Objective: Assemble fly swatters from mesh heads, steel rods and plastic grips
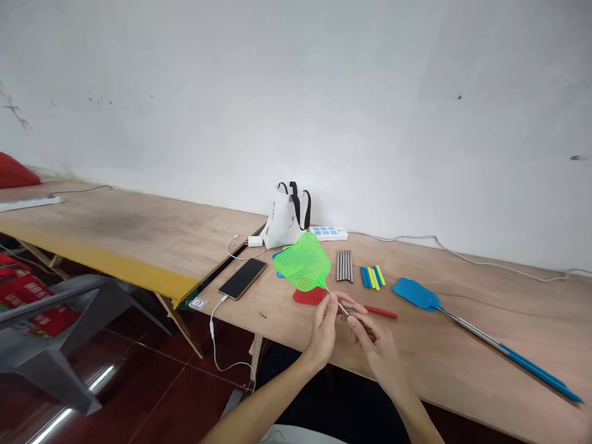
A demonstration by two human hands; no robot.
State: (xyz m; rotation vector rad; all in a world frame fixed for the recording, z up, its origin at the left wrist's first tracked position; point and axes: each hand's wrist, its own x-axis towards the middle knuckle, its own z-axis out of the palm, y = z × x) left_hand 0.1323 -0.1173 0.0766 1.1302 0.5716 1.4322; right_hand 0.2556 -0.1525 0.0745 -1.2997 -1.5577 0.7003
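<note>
A green fly swatter (304, 263) is held up over the table's front edge, its perforated head pointing away from me. My left hand (325, 327) pinches its thin metal rod just below the head. Lower on the same rod, my right hand (372, 338) has its fingers closed around it. Beneath the green head lies a red swatter head (309, 296), partly covered. A red handle (381, 312) shows just beyond my right hand. Blue swatters (416, 293) with metal rods and blue handles lie on the right.
Several metal rods (345, 266) and blue and yellow handle tubes (372, 277) lie in rows on the wooden table. A phone (243, 279) on a cable, a white bag (283, 216) and a power strip (329, 233) are near. A grey chair (55, 345) stands left.
</note>
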